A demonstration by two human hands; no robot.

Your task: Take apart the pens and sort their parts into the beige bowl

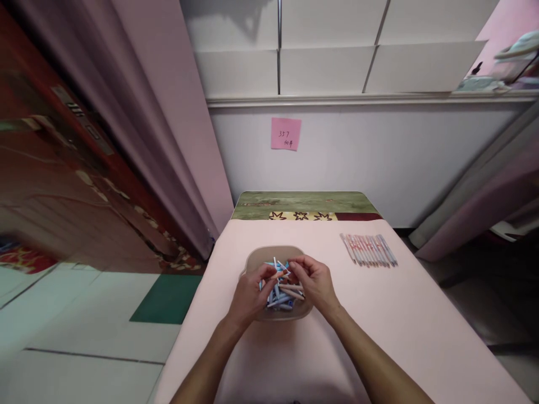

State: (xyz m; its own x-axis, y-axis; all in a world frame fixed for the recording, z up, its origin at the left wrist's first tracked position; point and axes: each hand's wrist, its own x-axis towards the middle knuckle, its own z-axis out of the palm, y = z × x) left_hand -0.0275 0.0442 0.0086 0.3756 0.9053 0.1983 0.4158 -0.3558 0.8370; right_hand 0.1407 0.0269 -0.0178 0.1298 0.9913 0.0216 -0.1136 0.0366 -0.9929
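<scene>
Above a beige plastic container (269, 251), my left hand (255, 289) is closed in a pinch on a slim pale-orange pen (278, 274), whose darker orange end points right. My right hand (315, 282) is close to that end, thumb and fingertips pinched together; whatever is between them is too small to make out. Inside the container lie loose blue pen parts (278, 298), thin white sticks (275, 262) and several pale pinkish pens (292, 290). My fingers partly cover the contents.
A row of pens (368, 251) lies side by side at the right of the pink-covered table (379, 325). Behind the table is a white wall with a pink note (286, 134). A red door (76, 140) and purple curtain (138, 112) stand left.
</scene>
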